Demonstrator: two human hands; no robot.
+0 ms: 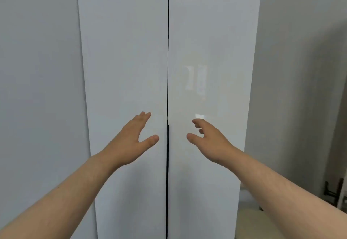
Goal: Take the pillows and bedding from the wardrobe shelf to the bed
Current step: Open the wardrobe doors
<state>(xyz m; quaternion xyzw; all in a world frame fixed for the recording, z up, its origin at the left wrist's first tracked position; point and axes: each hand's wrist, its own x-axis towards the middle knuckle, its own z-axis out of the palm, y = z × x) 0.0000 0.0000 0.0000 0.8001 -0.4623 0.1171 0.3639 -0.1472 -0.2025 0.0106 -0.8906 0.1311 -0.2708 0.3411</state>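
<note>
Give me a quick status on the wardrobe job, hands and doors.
Left hand open, empty. Right hand open, empty. Both near the centre seam, touch unclear. Wardrobe doors shut; pillows and bedding not visible.

A plain grey wall (37, 69) fills the left and right. Low at the right edge stands dark wooden furniture (332, 191), beside a pale cream surface (262, 223).

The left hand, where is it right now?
In the head view, the left hand is open in front of the left wardrobe door, just left of the dark centre gap, opposite the right hand.
</note>
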